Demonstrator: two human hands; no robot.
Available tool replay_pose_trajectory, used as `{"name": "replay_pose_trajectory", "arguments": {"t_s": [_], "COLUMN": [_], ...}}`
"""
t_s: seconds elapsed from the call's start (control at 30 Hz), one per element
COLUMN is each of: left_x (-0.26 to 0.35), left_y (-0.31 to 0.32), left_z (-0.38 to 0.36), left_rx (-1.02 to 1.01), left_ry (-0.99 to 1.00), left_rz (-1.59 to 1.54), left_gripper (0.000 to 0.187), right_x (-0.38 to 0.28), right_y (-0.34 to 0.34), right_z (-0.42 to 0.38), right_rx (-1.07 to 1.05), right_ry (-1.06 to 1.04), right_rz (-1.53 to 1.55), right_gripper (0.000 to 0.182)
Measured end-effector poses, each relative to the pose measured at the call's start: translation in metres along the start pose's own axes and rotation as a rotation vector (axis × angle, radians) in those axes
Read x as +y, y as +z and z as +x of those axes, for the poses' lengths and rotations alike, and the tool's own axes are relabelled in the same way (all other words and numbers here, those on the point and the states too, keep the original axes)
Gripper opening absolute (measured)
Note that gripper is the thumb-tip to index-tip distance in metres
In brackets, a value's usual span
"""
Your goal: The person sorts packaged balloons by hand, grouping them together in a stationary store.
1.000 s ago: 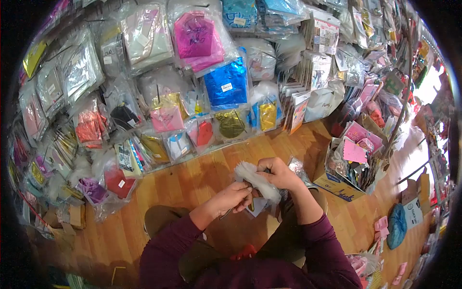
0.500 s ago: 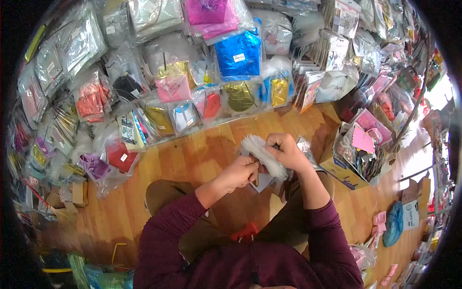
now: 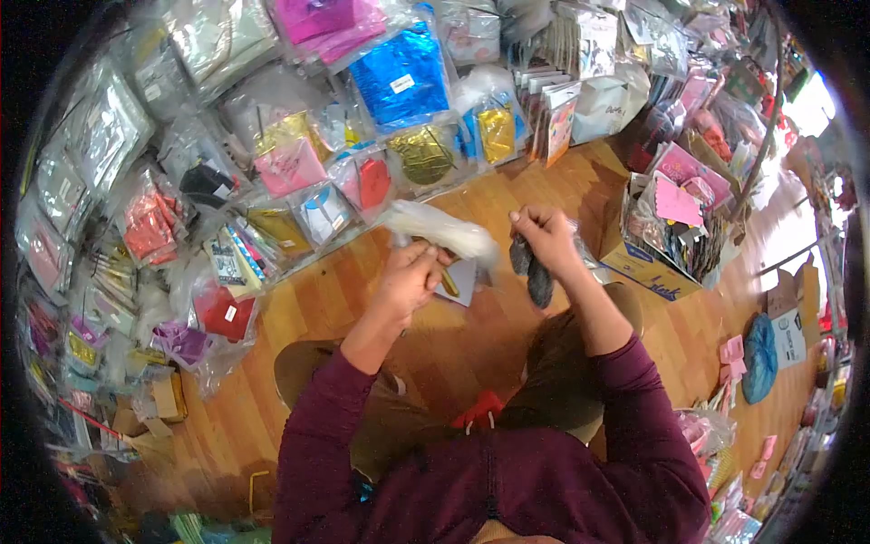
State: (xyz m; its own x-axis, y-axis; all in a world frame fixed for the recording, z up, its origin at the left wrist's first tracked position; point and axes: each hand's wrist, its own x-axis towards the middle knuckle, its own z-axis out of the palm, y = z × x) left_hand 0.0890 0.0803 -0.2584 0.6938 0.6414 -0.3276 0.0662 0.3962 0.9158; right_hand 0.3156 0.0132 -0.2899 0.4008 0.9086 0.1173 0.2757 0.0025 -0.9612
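My left hand [image 3: 412,283] grips a bunched, whitish clear plastic bag [image 3: 442,234], which is blurred by motion and sticks out above the fingers to the right. Just below the bag, a white card with a gold strip [image 3: 460,283] shows near my left fingers, partly covered. My right hand [image 3: 549,238] is apart from the left, its fingers curled in. A dark grey, soft-looking oblong item [image 3: 539,286] hangs beneath those fingers; its upper part is hidden by the hand. Both hands are above the wood floor [image 3: 435,349], in front of my crossed legs.
Rows of plastic-wrapped packets line the far side, among them a shiny blue packet [image 3: 399,83] and a red one [image 3: 225,308]. On the right stands a cardboard box [image 3: 648,270] filled with pink cards and packets. A blue plastic bundle [image 3: 759,358] lies farther right.
My hands have come apart: the left moved left with the plastic bag, the right let go of it. The dark grey item now shows under my right hand. The view has shifted and turned slightly.
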Motion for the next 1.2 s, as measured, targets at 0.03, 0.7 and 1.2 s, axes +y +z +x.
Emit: {"name": "replay_pose_trajectory", "arguments": {"t_s": [0.03, 0.7, 1.2], "left_x": [0.001, -0.012, -0.02], "left_y": [-0.002, -0.015, -0.017], "left_z": [0.001, 0.041, 0.038], "left_rx": [0.043, 0.181, 0.137], "left_ry": [0.024, -0.058, -0.113], "left_rz": [-0.019, -0.082, -0.01], "left_gripper": [0.024, 0.019, 0.017], "right_x": [0.002, 0.069, 0.034], "right_y": [0.005, -0.037, -0.117], "right_z": [-0.001, -0.037, -0.024], "right_rx": [0.022, -0.552, -0.143], "right_ry": [0.036, 0.034, 0.376], "right_rz": [-0.029, -0.761, -0.77], "right_gripper": [0.03, 0.031, 0.02]}}
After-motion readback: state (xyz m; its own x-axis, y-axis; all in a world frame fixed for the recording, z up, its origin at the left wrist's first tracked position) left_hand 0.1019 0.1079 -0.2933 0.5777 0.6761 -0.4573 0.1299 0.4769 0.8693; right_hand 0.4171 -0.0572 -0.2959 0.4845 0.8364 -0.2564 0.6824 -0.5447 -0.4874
